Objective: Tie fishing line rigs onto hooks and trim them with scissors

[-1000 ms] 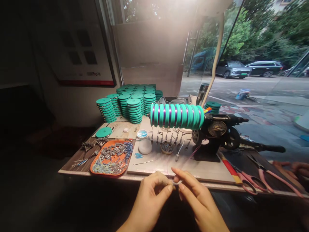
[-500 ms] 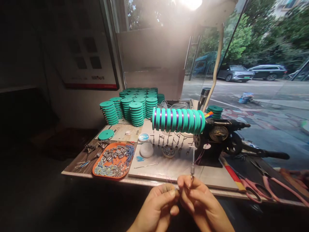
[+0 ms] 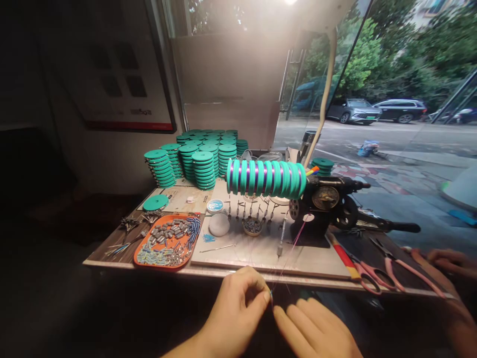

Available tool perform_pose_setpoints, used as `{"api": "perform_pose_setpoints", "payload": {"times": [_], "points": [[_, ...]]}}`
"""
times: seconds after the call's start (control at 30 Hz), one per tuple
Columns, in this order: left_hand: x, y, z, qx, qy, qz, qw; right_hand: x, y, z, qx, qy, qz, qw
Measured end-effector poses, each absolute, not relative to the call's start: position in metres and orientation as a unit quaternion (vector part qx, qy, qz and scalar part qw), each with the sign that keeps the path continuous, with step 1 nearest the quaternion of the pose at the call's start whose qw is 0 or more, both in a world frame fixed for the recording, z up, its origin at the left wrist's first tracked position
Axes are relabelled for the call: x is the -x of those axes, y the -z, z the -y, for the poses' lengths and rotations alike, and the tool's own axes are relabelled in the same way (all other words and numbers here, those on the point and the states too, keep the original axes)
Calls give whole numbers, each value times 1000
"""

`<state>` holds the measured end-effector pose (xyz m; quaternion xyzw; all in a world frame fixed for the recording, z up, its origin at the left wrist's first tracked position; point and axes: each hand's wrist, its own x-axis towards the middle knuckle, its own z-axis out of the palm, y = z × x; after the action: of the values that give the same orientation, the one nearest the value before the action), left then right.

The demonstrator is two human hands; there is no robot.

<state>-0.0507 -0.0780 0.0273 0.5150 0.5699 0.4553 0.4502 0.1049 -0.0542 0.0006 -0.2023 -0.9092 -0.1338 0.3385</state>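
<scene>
My left hand (image 3: 238, 311) pinches a thin purple fishing line (image 3: 285, 266) between thumb and forefinger, with a tiny blue piece at the fingertips. Just right of it, my right hand (image 3: 315, 330) is closed, fingers curled, at the short end of the same line; its thumb is mostly hidden. The line runs up toward a row of green foam spools (image 3: 266, 178) wound with purple line, mounted on a black hand-cranked winder (image 3: 326, 199). On the pale board (image 3: 238, 258) a small spring with a metal weight (image 3: 281, 241) hangs or stands behind my hands.
An orange tray (image 3: 138, 253) of sinkers and small tubes lies left, with stacked green spools (image 3: 203, 171) behind. A white round lid (image 3: 219, 225) and a bowl of small metal parts (image 3: 252, 227) sit mid-board. Scissors (image 3: 372, 278), pliers (image 3: 395, 266) and another person's hand (image 3: 450, 263) are at right.
My hands have moved apart slightly; the right one has left the spring hook and turned palm down. The view has shifted, and another person's hand and arm now show at right.
</scene>
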Motion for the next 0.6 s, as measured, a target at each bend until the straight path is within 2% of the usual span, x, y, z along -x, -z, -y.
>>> {"api": "perform_pose_setpoints", "payload": {"times": [0.07, 0.13, 0.27, 0.43, 0.53, 0.6], "points": [[53, -31, 80, -541, -462, -565, 418, -96, -24, 39, 101, 139, 934, 313], [56, -30, 79, -509, -483, -540, 464, -87, -44, 21, 61, 90, 956, 271], [67, -25, 75, -428, -460, -512, 585, -73, -60, -4, 28, 33, 986, 161], [71, -24, 70, -435, -460, -480, 607, -66, -53, -11, 45, -12, 994, 95], [66, -24, 71, -464, -493, -494, 546, -61, -50, -12, 121, -49, 987, 90], [60, -21, 73, -512, -510, -551, 418, -57, -53, -13, 173, -67, 978, 91]]}}
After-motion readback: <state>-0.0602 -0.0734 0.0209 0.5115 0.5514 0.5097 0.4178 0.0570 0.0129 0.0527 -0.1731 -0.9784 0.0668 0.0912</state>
